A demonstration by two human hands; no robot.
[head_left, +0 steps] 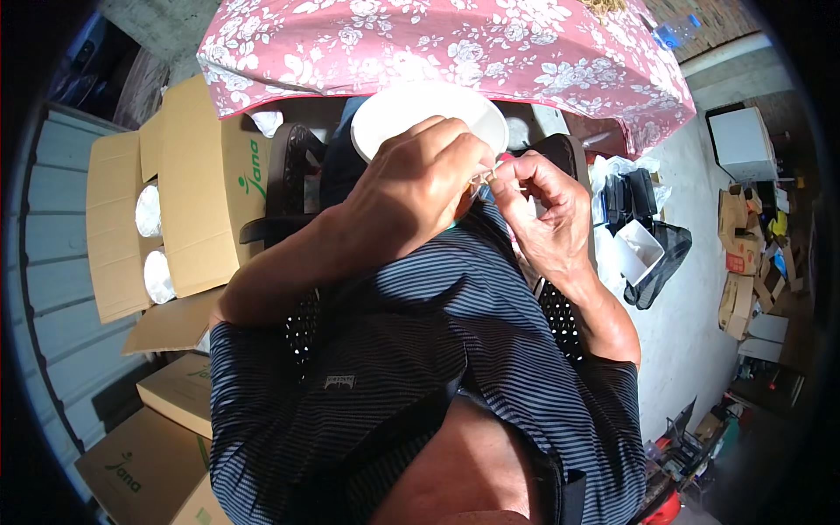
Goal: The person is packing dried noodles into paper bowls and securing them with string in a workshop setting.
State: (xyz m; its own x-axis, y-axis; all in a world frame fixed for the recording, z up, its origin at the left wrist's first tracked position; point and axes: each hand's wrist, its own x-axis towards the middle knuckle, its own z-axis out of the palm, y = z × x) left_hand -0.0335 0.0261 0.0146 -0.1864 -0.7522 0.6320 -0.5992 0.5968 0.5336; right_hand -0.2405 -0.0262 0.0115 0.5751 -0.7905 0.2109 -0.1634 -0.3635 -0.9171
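Both hands meet in front of my chest, just nearer to me than the rim of a white round tub point(376, 122). My left hand point(416, 188) is closed, its fingertips pressed together and turned toward the right hand. Opposite it, my right hand point(556, 214) pinches with thumb and forefinger. Between the fingertips is a tiny pale, thin-stranded thing point(483, 179), too small to name. A speck of red shows beside the right fingertips. The left palm side is hidden from view.
Beyond the tub stands a table with a pink floral cloth point(455, 52). An open cardboard box point(206, 175) with white rolls is at the left, with more boxes point(144, 464) below. Black items and a white container point(637, 251) lie on the floor at right.
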